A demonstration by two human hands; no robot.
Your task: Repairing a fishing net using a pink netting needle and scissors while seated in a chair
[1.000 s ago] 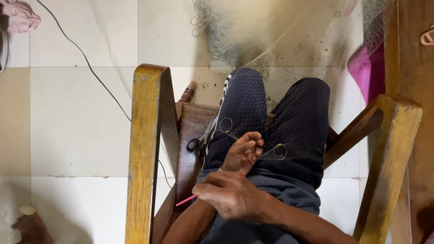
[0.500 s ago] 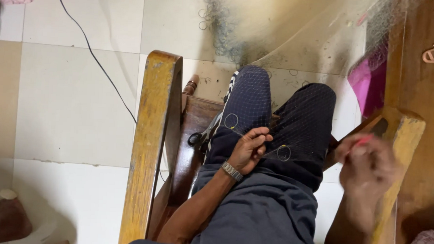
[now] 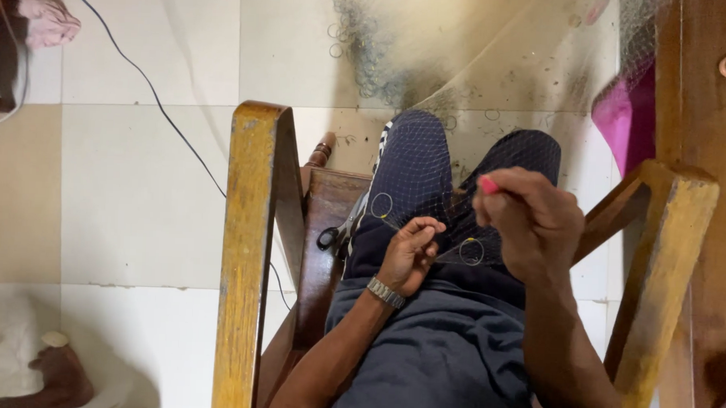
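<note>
A fine fishing net [image 3: 432,70] with small metal rings stretches from the floor up over my dark-trousered lap. My left hand [image 3: 411,252], with a metal watch at the wrist, pinches the net's edge cord between two rings [image 3: 381,205] on my thighs. My right hand [image 3: 531,222] is raised just right of it, fingers closed on a pink netting needle [image 3: 488,185] whose tip pokes out at the top. I sit in a wooden armchair [image 3: 249,240].
Black scissors [image 3: 334,233] lie on the chair seat beside my left thigh. A dark cable [image 3: 165,109] runs across the tiled floor. A pink object [image 3: 623,116] sits by a wooden post at right. Another person's foot [image 3: 59,374] is at bottom left.
My right hand went from resting low beside the left hand, out to the right chair arm, then back in above my lap with the pink needle. My left hand stayed on the net.
</note>
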